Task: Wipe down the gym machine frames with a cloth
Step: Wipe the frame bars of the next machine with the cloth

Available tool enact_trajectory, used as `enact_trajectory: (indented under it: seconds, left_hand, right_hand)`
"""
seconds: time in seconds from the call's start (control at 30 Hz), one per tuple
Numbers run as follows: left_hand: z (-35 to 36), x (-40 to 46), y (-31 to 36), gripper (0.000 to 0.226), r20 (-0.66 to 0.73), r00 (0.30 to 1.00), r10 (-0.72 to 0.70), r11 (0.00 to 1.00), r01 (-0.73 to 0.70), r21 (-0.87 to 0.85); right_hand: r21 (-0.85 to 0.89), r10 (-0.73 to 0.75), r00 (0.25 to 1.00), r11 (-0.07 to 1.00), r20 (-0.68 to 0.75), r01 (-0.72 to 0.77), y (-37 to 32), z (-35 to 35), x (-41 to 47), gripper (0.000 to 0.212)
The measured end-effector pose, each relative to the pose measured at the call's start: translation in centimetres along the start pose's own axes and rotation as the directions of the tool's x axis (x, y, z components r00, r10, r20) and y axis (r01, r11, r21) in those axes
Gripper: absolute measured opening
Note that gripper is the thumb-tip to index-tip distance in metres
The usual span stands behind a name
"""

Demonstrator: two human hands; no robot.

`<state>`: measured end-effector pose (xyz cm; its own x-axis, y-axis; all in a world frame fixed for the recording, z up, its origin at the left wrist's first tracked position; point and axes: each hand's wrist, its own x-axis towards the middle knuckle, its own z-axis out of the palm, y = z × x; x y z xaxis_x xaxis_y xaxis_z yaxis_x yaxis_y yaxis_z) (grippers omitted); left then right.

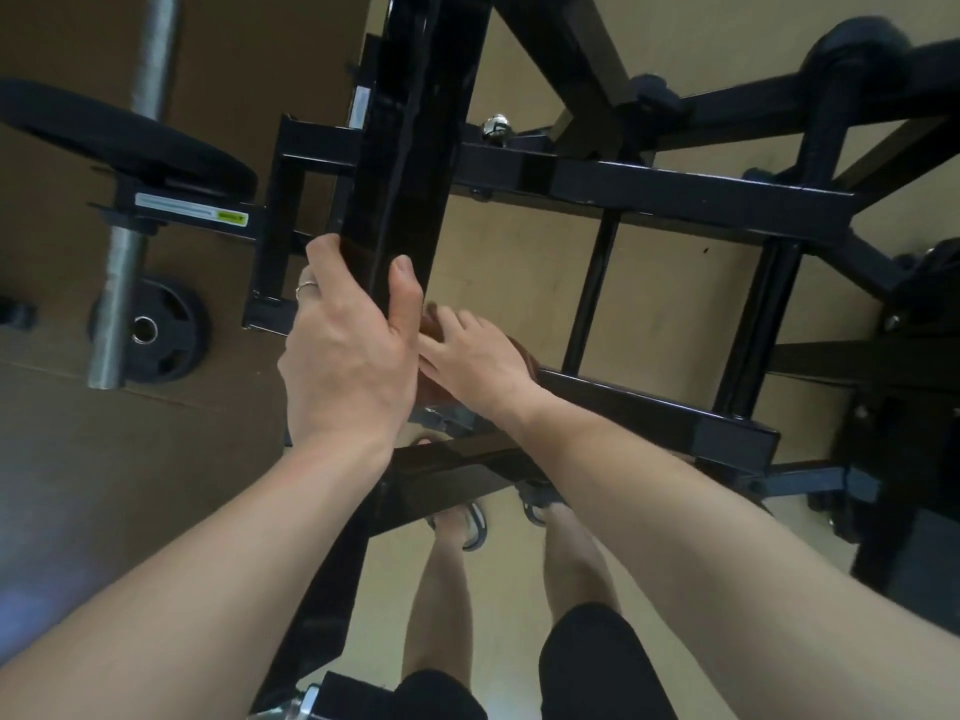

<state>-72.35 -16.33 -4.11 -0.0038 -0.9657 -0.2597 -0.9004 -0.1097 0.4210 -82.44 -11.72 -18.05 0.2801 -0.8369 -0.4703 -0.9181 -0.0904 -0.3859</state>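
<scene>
My left hand (345, 356) grips the black upright post (400, 200) of the gym machine frame, fingers curled round its left edge and thumb on its face. My right hand (478, 356) lies just beside it, fingers fairly straight, pressing a brown cloth (524, 356) against the frame low on the post. A weight plate (156, 332) lies on the floor to the left.

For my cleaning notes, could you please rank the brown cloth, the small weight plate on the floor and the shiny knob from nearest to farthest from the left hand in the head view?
1. Brown cloth: just right of the left hand, under the right hand.
2. Small weight plate: on the floor to the left.
3. Shiny knob: up on the crossbar, farthest.
</scene>
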Motion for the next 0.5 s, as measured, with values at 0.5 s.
enact_trajectory:
  seconds: [0.5]
  left_hand:
    - [-0.6, -0.2, 0.8, 0.056, 0.034, 0.998, -0.055, 0.998, 0.056, -0.018]
  right_hand:
    - [-0.122, 0.207, 0.978, 0.97, -0.031, -0.209, 10.1, -1.0, -15.3, 0.034]
